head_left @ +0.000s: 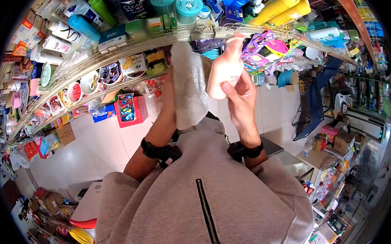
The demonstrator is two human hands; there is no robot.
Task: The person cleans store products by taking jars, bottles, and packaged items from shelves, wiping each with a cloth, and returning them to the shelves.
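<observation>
A pale pink pump bottle is tilted in my right hand, with the thumb across its lower front and the fingers behind it. Just left of the bottle, a whitish-grey cloth hangs upright and covers most of my left hand. Only the wrist and the edge of that hand show, so its fingers are hidden behind the cloth. The cloth and bottle are close together in front of the shelf edge.
Bottles and tubs, among them a teal tub and a yellow bottle, line the upper shelf. Below it are baskets of small packets and a red box of wrapped items. A dark folding chair stands at right.
</observation>
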